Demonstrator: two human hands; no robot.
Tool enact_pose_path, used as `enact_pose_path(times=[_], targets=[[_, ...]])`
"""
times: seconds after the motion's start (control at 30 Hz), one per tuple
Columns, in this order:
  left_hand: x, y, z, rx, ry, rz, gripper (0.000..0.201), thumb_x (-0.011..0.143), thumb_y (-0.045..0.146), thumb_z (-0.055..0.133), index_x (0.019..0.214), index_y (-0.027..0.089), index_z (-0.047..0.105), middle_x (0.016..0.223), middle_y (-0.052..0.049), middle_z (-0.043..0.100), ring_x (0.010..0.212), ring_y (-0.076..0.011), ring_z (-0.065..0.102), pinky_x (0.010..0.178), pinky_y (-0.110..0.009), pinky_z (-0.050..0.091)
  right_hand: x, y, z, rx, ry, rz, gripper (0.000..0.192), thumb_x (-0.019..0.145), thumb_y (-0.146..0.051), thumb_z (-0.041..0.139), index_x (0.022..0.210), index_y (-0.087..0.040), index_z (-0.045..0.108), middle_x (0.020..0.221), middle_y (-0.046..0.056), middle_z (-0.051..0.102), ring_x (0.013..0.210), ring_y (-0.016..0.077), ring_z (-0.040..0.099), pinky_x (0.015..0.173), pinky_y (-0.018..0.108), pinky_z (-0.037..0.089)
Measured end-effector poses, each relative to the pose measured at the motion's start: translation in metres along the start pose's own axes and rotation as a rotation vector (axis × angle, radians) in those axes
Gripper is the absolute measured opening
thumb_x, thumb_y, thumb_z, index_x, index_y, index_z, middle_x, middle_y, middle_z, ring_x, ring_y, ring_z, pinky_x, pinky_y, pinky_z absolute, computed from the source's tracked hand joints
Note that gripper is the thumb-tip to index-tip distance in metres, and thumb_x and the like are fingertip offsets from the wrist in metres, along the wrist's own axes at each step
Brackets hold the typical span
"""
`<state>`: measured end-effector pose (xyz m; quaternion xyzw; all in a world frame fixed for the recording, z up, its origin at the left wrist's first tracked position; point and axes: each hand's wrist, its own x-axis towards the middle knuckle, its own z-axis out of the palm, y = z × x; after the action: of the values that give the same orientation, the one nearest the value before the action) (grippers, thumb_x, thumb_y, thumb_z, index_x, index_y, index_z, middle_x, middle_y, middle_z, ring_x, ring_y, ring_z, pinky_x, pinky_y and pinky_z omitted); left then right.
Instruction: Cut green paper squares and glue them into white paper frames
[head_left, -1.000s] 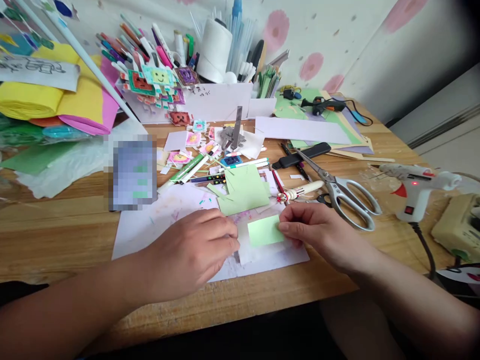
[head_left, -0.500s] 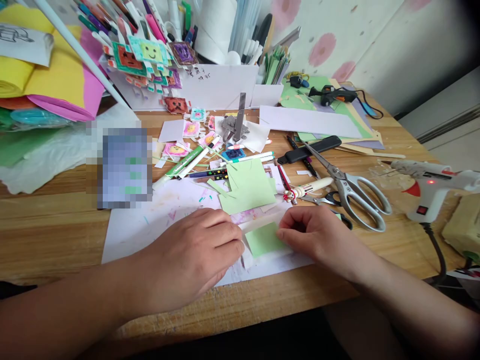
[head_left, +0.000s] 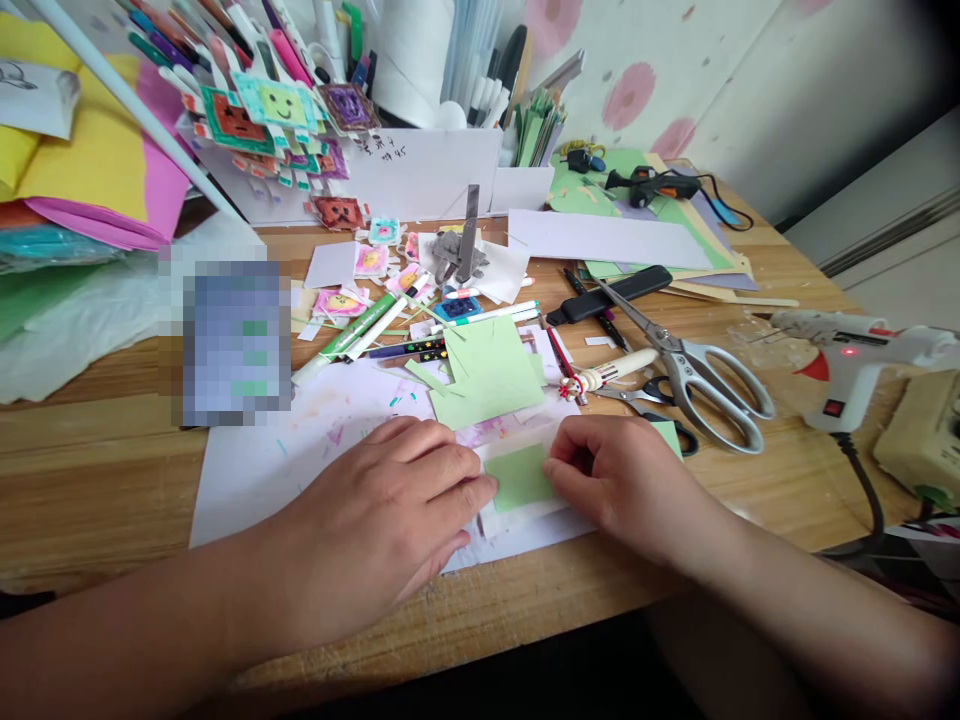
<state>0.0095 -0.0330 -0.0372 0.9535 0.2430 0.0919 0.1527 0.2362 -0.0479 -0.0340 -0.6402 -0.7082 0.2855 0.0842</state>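
A small rectangle of green paper [head_left: 516, 476] lies on a white paper strip [head_left: 491, 520] between my two hands. My right hand [head_left: 626, 480] pinches the green paper's right side between thumb and fingers. From the left, my left hand [head_left: 390, 510] rests with fingers curled together at the near left edge, index fingertip at the green paper and the strip's left end under the fingers. Below both is a large white sheet [head_left: 255, 460] with coloured marker marks. A bigger green sheet [head_left: 491, 375] with thin offcuts lies just beyond my hands.
Large grey-handled scissors [head_left: 690, 370] and a smaller dark-handled pair lie to the right. Farther right stands a white glue gun [head_left: 847, 360] with its red light lit. Markers [head_left: 356, 340], small coloured paper figures [head_left: 341, 302] and a blurred-out device [head_left: 236, 345] are at the left and back.
My left fingertips have come to the green paper's left edge, closing the small gap there. My right hand keeps its pinch. The whole view has shifted slightly.
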Motion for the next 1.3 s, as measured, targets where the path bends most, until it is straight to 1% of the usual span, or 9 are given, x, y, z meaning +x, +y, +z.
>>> enact_pose_path(times=[0.4, 0.47, 0.53, 0.6, 0.67, 0.83, 1.0, 1.17, 1.3], targets=[[-0.001, 0.005, 0.002, 0.046, -0.011, -0.036, 0.023, 0.086, 0.024, 0.055, 0.108, 0.023, 0.06, 0.106, -0.002, 0.063, 0.1, -0.0241, 0.049, 0.088, -0.044, 0.037, -0.005, 0.003, 0.004, -0.266, 0.09, -0.204, 0.015, 0.076, -0.016, 0.054, 0.061, -0.018, 0.053, 0.057, 0.0, 0.055, 0.052, 0.0139, 0.05, 0.051, 0.027, 0.035], [-0.001, 0.005, 0.002, 0.05, -0.01, -0.038, 0.023, 0.086, 0.024, 0.055, 0.108, 0.023, 0.06, 0.108, -0.002, 0.063, 0.102, -0.0245, 0.048, 0.09, -0.045, 0.035, -0.008, 0.008, 0.0, -0.259, 0.173, -0.34, 0.016, 0.081, -0.016, 0.053, 0.065, -0.016, 0.057, 0.062, 0.003, 0.057, 0.056, 0.0155, 0.051, 0.052, 0.029, 0.038], [-0.002, 0.006, 0.003, 0.061, 0.011, -0.034, 0.022, 0.086, 0.024, 0.055, 0.108, 0.023, 0.06, 0.112, -0.002, 0.063, 0.105, -0.0253, 0.047, 0.092, -0.046, 0.033, -0.011, 0.013, -0.004, -0.22, 0.242, -0.561, 0.015, 0.084, -0.015, 0.053, 0.074, -0.014, 0.063, 0.075, 0.008, 0.063, 0.067, 0.0182, 0.055, 0.061, 0.031, 0.045], [-0.003, 0.006, 0.004, 0.082, 0.03, -0.023, 0.023, 0.088, 0.024, 0.053, 0.109, 0.023, 0.06, 0.115, -0.001, 0.063, 0.108, -0.0257, 0.047, 0.096, -0.047, 0.03, -0.015, 0.018, -0.008, -0.196, 0.235, -0.757, 0.011, 0.086, -0.015, 0.056, 0.086, -0.011, 0.067, 0.093, 0.011, 0.067, 0.086, 0.0225, 0.058, 0.077, 0.035, 0.049], [-0.003, 0.006, 0.005, 0.096, 0.042, -0.013, 0.024, 0.089, 0.024, 0.052, 0.111, 0.023, 0.059, 0.115, -0.001, 0.064, 0.109, -0.0255, 0.048, 0.099, -0.048, 0.027, -0.018, 0.022, -0.009, -0.223, 0.18, -0.838, 0.015, 0.087, -0.018, 0.059, 0.097, -0.011, 0.067, 0.108, 0.011, 0.067, 0.104, 0.0266, 0.055, 0.091, 0.039, 0.047], [-0.003, 0.007, 0.005, 0.083, 0.024, -0.023, 0.028, 0.086, 0.03, 0.058, 0.114, 0.026, 0.058, 0.111, 0.0, 0.066, 0.107, -0.0242, 0.05, 0.101, -0.049, 0.022, -0.02, 0.031, -0.007, -0.308, 0.096, -0.825, 0.024, 0.09, -0.024, 0.057, 0.111, -0.016, 0.065, 0.117, 0.006, 0.067, 0.117, 0.0278, 0.052, 0.105, 0.047, 0.036], [-0.003, 0.009, 0.003, 0.041, 0.008, -0.047, 0.038, 0.081, 0.035, 0.064, 0.117, 0.031, 0.056, 0.113, 0.002, 0.065, 0.11, -0.0247, 0.049, 0.102, -0.052, 0.017, -0.018, 0.033, -0.007, -0.303, 0.059, -0.794, 0.025, 0.091, -0.025, 0.055, 0.114, -0.019, 0.063, 0.122, 0.005, 0.065, 0.121, 0.0267, 0.049, 0.108, 0.049, 0.031], [-0.003, 0.009, 0.001, 0.019, -0.025, -0.081, 0.036, 0.082, 0.035, 0.063, 0.116, 0.033, 0.056, 0.115, 0.001, 0.064, 0.112, -0.0256, 0.047, 0.102, -0.056, 0.013, -0.018, 0.035, -0.007, -0.268, 0.039, -0.772, 0.027, 0.09, -0.026, 0.055, 0.115, -0.019, 0.063, 0.123, 0.004, 0.065, 0.12, 0.0269, 0.048, 0.108, 0.051, 0.029], [-0.003, 0.01, 0.001, 0.043, 0.0, -0.062, 0.036, 0.081, 0.038, 0.064, 0.115, 0.033, 0.057, 0.115, 0.0, 0.064, 0.115, -0.0269, 0.045, 0.102, -0.057, 0.01, -0.02, 0.035, -0.006, -0.221, 0.081, -0.8, 0.034, 0.088, -0.03, 0.058, 0.119, -0.017, 0.061, 0.123, 0.008, 0.064, 0.123, 0.0289, 0.046, 0.107, 0.053, 0.029]])
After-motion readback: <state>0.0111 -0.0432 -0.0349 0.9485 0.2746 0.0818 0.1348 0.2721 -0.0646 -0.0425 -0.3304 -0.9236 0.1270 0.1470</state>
